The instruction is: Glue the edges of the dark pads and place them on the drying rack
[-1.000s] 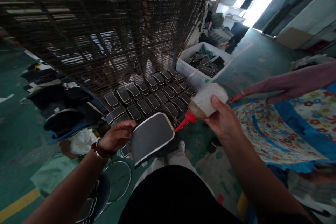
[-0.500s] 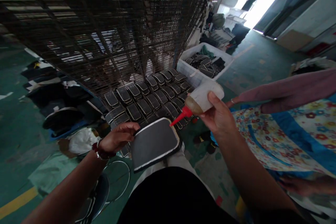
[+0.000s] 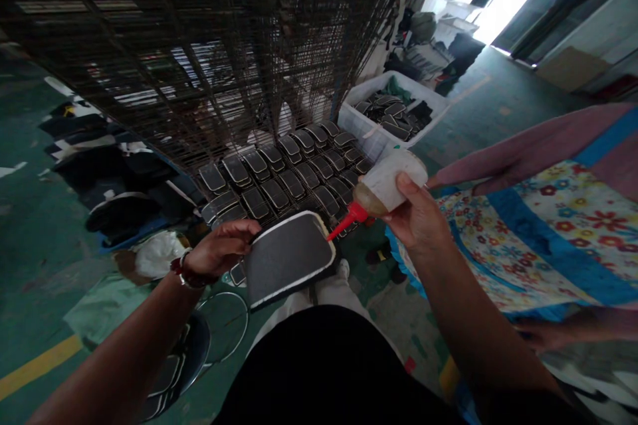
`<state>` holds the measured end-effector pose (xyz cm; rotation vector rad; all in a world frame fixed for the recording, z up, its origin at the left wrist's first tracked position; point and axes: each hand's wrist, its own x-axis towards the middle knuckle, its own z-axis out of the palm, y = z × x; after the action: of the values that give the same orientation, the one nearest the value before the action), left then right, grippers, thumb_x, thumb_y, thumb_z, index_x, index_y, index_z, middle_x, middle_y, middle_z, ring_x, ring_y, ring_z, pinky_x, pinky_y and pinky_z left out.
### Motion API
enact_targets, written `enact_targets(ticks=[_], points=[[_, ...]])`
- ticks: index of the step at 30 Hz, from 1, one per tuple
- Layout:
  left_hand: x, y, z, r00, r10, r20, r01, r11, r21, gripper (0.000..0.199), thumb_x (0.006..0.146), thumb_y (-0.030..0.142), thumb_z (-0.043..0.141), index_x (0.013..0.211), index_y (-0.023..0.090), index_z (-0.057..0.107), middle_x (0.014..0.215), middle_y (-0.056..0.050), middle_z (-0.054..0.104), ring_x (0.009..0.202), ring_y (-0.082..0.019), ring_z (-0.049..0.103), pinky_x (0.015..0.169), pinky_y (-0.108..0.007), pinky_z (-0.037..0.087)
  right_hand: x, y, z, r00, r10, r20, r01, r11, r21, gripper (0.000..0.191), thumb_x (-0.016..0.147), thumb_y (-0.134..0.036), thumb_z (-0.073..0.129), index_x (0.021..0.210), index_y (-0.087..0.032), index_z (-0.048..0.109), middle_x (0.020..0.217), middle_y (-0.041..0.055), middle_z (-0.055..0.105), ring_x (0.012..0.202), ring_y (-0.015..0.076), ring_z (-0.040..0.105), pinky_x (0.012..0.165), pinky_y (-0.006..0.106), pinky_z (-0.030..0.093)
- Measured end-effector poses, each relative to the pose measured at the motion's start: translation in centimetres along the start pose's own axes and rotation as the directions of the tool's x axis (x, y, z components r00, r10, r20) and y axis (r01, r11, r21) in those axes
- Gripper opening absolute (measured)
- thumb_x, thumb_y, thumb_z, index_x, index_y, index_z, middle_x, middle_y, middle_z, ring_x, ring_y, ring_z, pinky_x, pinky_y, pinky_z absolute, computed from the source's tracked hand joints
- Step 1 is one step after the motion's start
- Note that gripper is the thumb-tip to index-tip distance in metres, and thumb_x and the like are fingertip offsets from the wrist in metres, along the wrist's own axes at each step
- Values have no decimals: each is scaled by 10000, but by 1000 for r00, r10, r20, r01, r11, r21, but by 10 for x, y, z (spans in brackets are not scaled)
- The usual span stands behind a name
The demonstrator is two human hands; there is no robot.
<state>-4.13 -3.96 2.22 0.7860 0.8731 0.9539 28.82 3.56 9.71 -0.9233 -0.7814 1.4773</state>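
My left hand [image 3: 226,249] pinches the upper left edge of a dark, round-cornered flat panel [image 3: 292,255] with a pale border strip along its rim. The panel lies tilted above my lap. In my right hand [image 3: 419,212] is a squeeze bottle [image 3: 391,179] with a white body and a red pointed nozzle [image 3: 349,219], fingers wrapped round it. The nozzle points down and left, its tip at the panel's right border. Whether the tip touches the border I cannot tell.
Beyond the panel, rows of similar small panels [image 3: 292,182] lie on a rack beside a tall wire rack [image 3: 199,33]. A white bin [image 3: 359,123] holds more pieces. A person in a flowered apron [image 3: 548,232] stands at right. Dark bundles [image 3: 119,172] and a bucket [image 3: 199,362] are at left.
The panel and both hands sit slightly higher in view. The nozzle tip stays by the panel's right border. At right, the person in the apron appears shifted a little left.
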Motion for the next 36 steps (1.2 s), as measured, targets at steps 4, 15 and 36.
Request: enact_targets(ticks=[4,15,36], points=[[3,-4,-4,1000,11,3,-11,1000,-27,167,596,155,808,761,172,801,694,-42,736,610,-165,653,606,-249,536,-8,1,-3,1000,-7,-8,7,1000,9,482,597,-499,944,905,-218,702,726,-6,707,512,155,602,327,219,419],[5,-17,19,991,7,-133,-25,991,-130,258,641,202,913,854,174,770,763,-22,738,641,-130,648,596,-208,501,7,2,-7,959,-121,-258,177,962,206,516,625,-377,957,1044,-223,698,893,-12,791,761,176,750,570,249,634],[9,-16,38,1000,-1,-32,-9,955,-296,269,676,92,886,909,180,785,770,-10,778,580,-112,692,532,-167,558,-8,12,-14,960,-175,-218,192,980,60,356,733,-393,893,992,-233,709,844,-20,760,726,161,715,626,279,623]])
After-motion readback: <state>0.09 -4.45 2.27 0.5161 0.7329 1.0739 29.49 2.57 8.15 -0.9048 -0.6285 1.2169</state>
